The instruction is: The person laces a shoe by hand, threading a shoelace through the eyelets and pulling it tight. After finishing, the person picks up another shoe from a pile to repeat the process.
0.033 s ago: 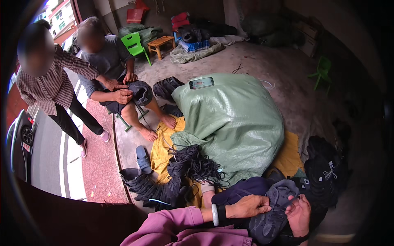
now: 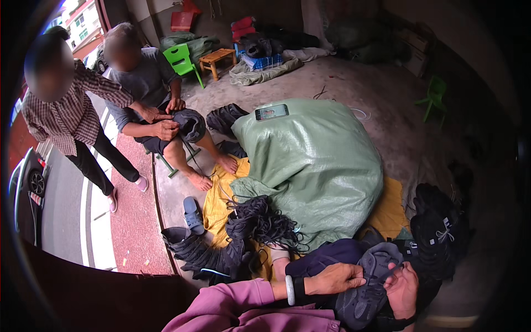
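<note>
Across my lap lies a dark grey lace-up shoe [image 2: 381,257], its opening pointing away from me. My left hand [image 2: 336,278], with a pale bangle and a black band at the wrist, pinches at the shoe's lacing area from the left. On the other side my right hand [image 2: 402,289] is closed, thumb against fingers, on what looks like a dark shoelace [image 2: 391,272]. The fine detail between the fingertips is blurred. Left of my knees a tangle of black shoelaces [image 2: 260,218] rests over a row of black shoes [image 2: 213,257].
A large green woven sack [image 2: 321,160] bears a phone [image 2: 271,112]. More black shoes [image 2: 434,238] are piled at right. A seated person [image 2: 146,83] holds a dark shoe [image 2: 189,125]; another person [image 2: 72,105] stands alongside, reaching in. A blue slipper [image 2: 193,214] lies beside yellow sheeting [image 2: 217,207].
</note>
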{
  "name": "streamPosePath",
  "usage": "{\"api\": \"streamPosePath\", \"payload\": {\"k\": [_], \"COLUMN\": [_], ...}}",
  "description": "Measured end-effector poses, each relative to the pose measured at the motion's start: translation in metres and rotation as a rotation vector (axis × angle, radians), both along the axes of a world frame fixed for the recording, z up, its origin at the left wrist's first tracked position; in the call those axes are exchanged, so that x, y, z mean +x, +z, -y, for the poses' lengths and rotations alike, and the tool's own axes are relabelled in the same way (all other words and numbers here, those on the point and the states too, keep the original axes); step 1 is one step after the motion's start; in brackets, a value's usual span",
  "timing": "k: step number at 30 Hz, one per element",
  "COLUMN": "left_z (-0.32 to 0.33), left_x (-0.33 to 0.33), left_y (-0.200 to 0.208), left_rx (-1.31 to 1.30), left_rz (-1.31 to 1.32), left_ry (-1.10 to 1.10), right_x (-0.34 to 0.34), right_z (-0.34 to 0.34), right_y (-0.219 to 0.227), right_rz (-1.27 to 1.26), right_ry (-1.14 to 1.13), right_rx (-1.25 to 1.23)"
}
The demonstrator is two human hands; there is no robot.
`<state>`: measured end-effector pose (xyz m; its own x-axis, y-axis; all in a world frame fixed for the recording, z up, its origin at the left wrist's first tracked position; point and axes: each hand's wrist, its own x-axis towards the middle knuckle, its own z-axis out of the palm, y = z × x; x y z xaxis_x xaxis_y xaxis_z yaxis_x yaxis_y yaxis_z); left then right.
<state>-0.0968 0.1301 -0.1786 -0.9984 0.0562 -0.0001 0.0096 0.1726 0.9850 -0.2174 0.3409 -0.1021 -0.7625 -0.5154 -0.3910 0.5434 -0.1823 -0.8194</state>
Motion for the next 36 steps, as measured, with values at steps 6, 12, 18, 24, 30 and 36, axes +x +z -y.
{"api": "streamPosePath", "payload": {"k": [6, 12, 18, 24, 30, 36], "left_z": [-0.004, -0.004, -0.005, -0.003, -0.004, -0.004], "left_x": [0.003, 0.004, 0.005, 0.005, 0.002, 0.0], "left_y": [-0.006, -0.006, -0.007, -0.009, -0.016, -0.016], "left_rx": [-0.005, 0.029, 0.037, -0.024, -0.05, 0.05], "left_rz": [-0.023, 0.007, -0.008, -0.012, -0.015, 0.024], "left_ry": [0.069, 0.068, 0.093, 0.075, 0.085, 0.121], "right_x": [-0.009, -0.002, 0.005, 0.008, 0.009, 0.009], "right_z": [-0.006, 0.001, 0.007, 0.013, 0.015, 0.018], "right_y": [-0.019, -0.012, -0.01, -0.008, -0.007, -0.01], "right_rz": [0.15, 0.094, -0.022, -0.041, -0.034, -0.058], "right_ry": [-0.087, -0.024, 0.029, 0.01, 0.021, -0.028], "right_rx": [-0.042, -0.02, 0.033, 0.071, 0.084, 0.133]}}
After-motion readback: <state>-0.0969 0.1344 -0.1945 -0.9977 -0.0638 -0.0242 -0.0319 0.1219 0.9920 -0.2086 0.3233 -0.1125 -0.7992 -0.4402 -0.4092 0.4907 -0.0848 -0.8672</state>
